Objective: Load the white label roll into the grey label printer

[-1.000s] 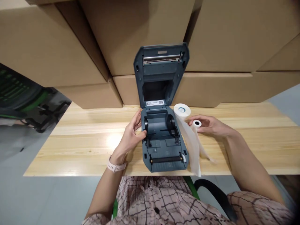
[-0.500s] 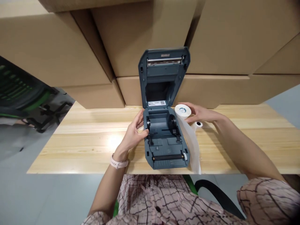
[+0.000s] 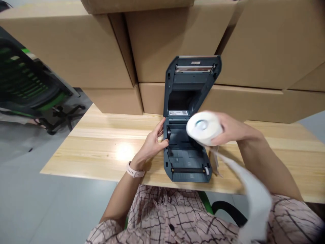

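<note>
A dark grey label printer (image 3: 186,154) stands on the table with its lid (image 3: 192,81) raised. My left hand (image 3: 154,141) grips the printer's left side wall, its thumb over the rim by the black roll holder (image 3: 169,132). Above the right part of the open bay, my right hand (image 3: 230,128) holds a white label roll (image 3: 204,128), fingers closed round its right side. From the roll a loose paper strip (image 3: 255,193) trails down to the right, blurred by motion. The roll hides the right-hand holder.
Large cardboard boxes (image 3: 177,37) stand stacked along the back of the wooden table (image 3: 101,142). Some paper (image 3: 214,161) shows beside the printer's right side. A black and green office chair (image 3: 33,78) stands on the floor at the left.
My right hand has lifted the label roll off the table and brought it over the printer, the strip swinging right. My left hand stays at the printer's side. The view has shifted.
</note>
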The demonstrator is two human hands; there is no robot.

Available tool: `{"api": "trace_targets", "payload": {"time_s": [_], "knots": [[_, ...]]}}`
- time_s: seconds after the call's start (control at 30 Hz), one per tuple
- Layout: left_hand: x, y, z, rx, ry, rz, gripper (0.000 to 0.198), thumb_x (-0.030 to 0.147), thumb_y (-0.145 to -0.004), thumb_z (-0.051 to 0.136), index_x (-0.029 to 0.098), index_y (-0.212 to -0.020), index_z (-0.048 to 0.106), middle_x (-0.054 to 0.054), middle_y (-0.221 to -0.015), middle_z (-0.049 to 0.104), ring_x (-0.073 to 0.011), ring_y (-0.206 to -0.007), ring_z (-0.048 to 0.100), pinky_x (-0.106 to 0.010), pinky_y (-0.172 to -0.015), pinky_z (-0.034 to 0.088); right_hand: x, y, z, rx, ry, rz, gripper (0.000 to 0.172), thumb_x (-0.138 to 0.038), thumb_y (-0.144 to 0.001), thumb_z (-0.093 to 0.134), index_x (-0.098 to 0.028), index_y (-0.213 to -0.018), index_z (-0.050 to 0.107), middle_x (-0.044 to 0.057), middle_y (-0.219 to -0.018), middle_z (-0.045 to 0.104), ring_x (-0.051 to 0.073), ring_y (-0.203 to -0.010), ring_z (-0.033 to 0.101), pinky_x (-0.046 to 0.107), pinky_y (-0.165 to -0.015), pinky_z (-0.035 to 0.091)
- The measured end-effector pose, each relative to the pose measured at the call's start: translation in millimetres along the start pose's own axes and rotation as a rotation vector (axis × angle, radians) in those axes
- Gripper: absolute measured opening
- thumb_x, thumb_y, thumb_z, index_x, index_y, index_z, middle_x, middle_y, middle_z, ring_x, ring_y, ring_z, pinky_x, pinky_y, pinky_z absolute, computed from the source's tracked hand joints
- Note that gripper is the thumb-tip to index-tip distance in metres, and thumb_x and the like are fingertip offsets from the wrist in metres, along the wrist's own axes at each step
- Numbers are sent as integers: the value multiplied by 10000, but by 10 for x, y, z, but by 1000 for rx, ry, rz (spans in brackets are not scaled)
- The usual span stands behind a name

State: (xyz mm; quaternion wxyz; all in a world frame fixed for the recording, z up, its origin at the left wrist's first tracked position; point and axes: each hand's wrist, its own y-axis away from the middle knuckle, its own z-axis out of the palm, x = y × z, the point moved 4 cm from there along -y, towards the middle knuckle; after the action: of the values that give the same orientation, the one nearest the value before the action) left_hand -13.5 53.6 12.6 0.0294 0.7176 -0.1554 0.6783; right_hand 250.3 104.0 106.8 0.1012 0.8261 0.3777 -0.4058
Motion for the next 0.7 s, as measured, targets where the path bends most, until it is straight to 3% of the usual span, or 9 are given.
{"api": "trace_targets", "payload": {"time_s": [0.1, 0.2, 0.37, 0.53, 0.63, 0.7], "knots": [[-35, -8, -4, 1, -10, -1, 1046, 227, -796, 716, 214, -1747, 278, -146, -1805, 340, -353, -1673, 354, -536, -1386, 313, -256, -321, 293, -265, 267, -31, 717, -622, -730, 853, -230, -1316, 721, 109, -1248, 766, 322, -1080, 736, 436, -931, 574], [-55, -10, -4, 4, -25, 3, 1043, 230, -794, 699, 190, -1746, 274, -163, -1801, 348, -353, -1676, 349, -542, -1384, 314, -234, -472, 473, -362, 392, 50, 670, -581, -763, 824, -244, -1331, 713, 110, -1305, 746, 338, -1113, 728, 427, -921, 550], [-67, -4, -7, 19, -32, 14, 1025, 214, -796, 680, 202, -1743, 285, -165, -1787, 381, -367, -1662, 379, -579, -1376, 318, -44, -562, 614, -410, 482, 114, 707, -646, -794, 777, -196, -1332, 692, 145, -1297, 744, 356, -1088, 730, 413, -867, 531], [-84, -9, -9, 5, -15, 43, 998, 205, -808, 681, 245, -1735, 313, -142, -1783, 400, -375, -1644, 411, -599, -1369, 323, -15, -622, 693, -465, 576, 131, 662, -650, -860, 742, -159, -1302, 704, 188, -1271, 754, 379, -1051, 743, 439, -844, 542], [-92, -12, -13, 0, -23, 60, 980, 206, -822, 681, 258, -1731, 320, -138, -1783, 401, -375, -1639, 420, -607, -1371, 315, -38, -532, 693, -433, 557, 71, 697, -666, -935, 690, -157, -1411, 667, 209, -1340, 744, 395, -1118, 745, 502, -930, 570], [-98, -15, -13, -6, -29, 66, 971, 213, -834, 679, 259, -1733, 314, -140, -1790, 387, -371, -1649, 403, -603, -1375, 308, -90, -384, 669, -324, 515, -29, 734, -680, -992, 633, -168, -1517, 611, 218, -1499, 676, 419, -1319, 680, 569, -1076, 544]]}}
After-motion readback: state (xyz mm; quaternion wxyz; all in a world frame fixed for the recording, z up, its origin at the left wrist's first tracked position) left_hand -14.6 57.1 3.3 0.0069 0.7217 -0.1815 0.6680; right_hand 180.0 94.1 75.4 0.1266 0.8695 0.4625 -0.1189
